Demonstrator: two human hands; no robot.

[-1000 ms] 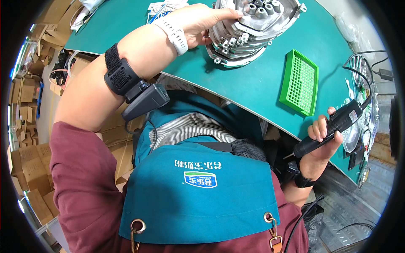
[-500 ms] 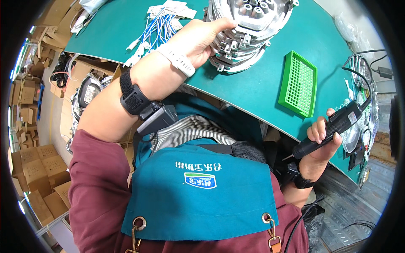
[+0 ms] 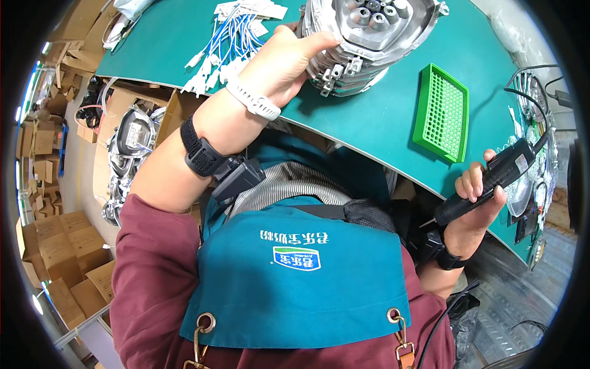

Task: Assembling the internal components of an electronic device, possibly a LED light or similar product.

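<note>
A stack of silvery cast-metal lamp-like housings (image 3: 345, 55) stands at the table's near edge, top centre. The uppermost has a group of round metal posts inside its rim, and small lugs stick out along the stack's near side. My left hand (image 3: 294, 61) is closed on the stack's left edge, thumb on the top rim, other fingers mostly hidden. At the right, my right hand (image 3: 476, 194) is wrapped around a black corded electric screwdriver (image 3: 491, 181). Its thin bit points down and left, away from the housings, over the space beside my apron.
A green perforated tray (image 3: 423, 132) lies right of the stack on the green table (image 3: 369, 129). Blue-and-white connector leads (image 3: 230, 43) lie to the left. An open carton (image 3: 172, 114) with metal parts stands beside the table. Cables and clear plastic bags (image 3: 516, 206) crowd the right edge.
The whole view has shifted slightly, moving the table things up and right in the picture. Both hands keep their holds on the stack and the screwdriver.
</note>
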